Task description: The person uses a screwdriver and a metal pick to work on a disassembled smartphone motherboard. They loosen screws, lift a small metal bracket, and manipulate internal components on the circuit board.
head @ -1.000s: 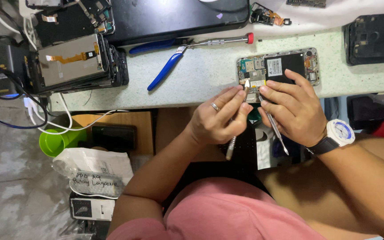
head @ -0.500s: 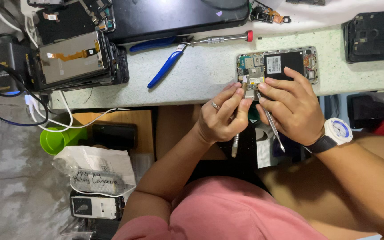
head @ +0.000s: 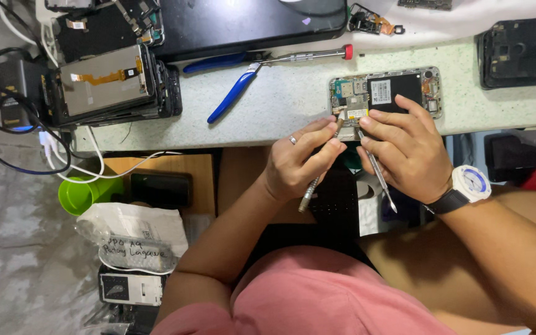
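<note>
Opened phone [head: 384, 93], long axis left-right, table [head: 280, 108] edge

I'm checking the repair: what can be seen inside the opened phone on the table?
Inside the opened phone a black battery and small circuit parts show. Its near edge is hidden under the left hand, right hand and their two thin tools.

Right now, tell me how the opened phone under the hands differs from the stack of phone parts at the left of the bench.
The opened phone lies singly at the bench edge, touched by both the left hand and the right hand; the stack of phone parts sits untouched. The opened phone shows a black battery and circuit boards; the stack shows a grey panel with an orange ribbon cable. Both lie flat on the speckled bench.
</note>
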